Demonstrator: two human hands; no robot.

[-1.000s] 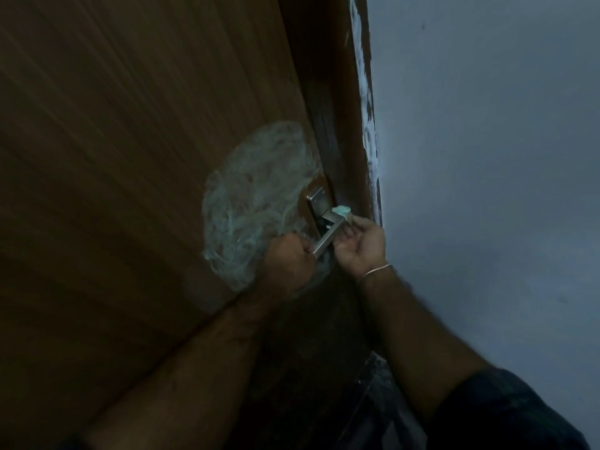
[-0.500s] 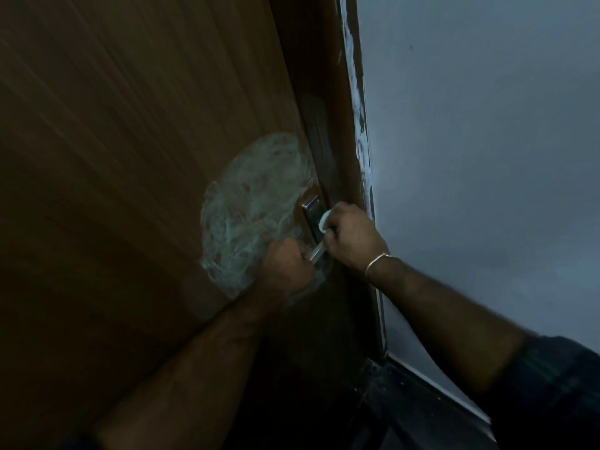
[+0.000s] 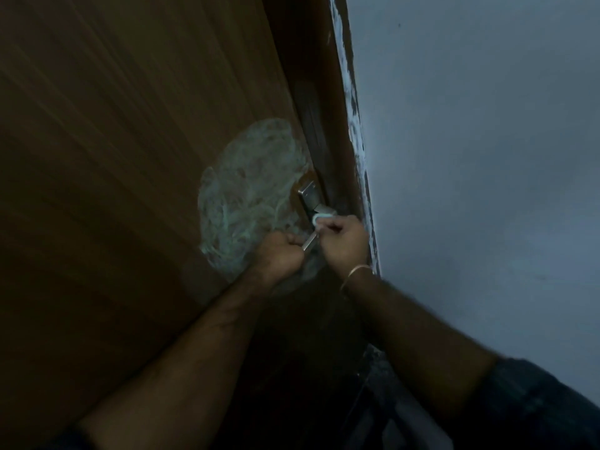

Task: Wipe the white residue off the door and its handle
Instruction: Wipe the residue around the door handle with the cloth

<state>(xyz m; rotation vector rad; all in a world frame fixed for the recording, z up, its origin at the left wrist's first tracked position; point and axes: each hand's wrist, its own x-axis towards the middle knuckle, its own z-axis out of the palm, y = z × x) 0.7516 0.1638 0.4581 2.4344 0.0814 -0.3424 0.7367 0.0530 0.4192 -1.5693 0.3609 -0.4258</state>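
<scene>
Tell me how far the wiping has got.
Done: nothing clearly. In hand: left hand grips the handle end; right hand rubs a white cloth on it. Left: the big white smear on the door.

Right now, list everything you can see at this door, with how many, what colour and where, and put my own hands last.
door: one, brown wood, filling the left side
residue: one whitish smeared patch, on the door left of the handle
handle: one, silver metal, at the door's right edge
frame: one, dark brown with white streaks along its edge, between door and wall
wall: one, pale grey, on the right
cloth: one small white wad, against the handle
bracelet: one, gold, on the right wrist
sleeve: one, dark, lower right corner
left hand: one, its grip curled round the lever's end
right hand: one, pinching the cloth at the handle
</scene>
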